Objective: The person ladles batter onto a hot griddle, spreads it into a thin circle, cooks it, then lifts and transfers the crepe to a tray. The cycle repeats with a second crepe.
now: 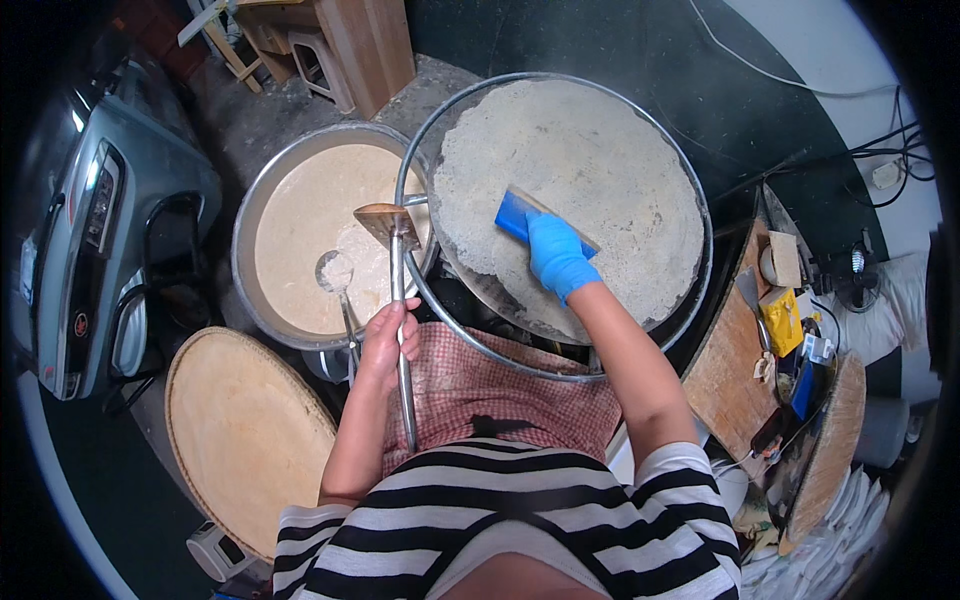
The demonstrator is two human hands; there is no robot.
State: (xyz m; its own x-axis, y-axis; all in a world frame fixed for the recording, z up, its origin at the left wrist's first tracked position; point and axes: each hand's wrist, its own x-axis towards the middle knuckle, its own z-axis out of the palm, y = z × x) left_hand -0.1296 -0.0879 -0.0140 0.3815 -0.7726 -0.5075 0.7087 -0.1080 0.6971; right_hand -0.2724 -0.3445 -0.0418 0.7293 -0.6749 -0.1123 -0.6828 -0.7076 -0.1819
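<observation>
My right hand (560,255), in a blue glove, grips a blue flat-edged scraper (514,213) over the round griddle. A thin, pale grey layer of batter (580,140) covers most of that griddle, with a ragged edge. My bare left hand (385,340) is closed around the long metal handle of a spreader (381,220), whose brown head points up beside the griddle's metal ring (402,170). To the left stands a wide metal pot (243,235) of beige batter (300,220). A ladle (333,270) rests in it, its handle running over the near rim beside my left hand.
A round woven tray (245,430) leans at lower left, below a grey vehicle (130,230). On the right, a wooden board (735,360) bears a yellow packet (780,320) and small items. A wooden cabinet (365,50) and stool (320,70) stand at the back.
</observation>
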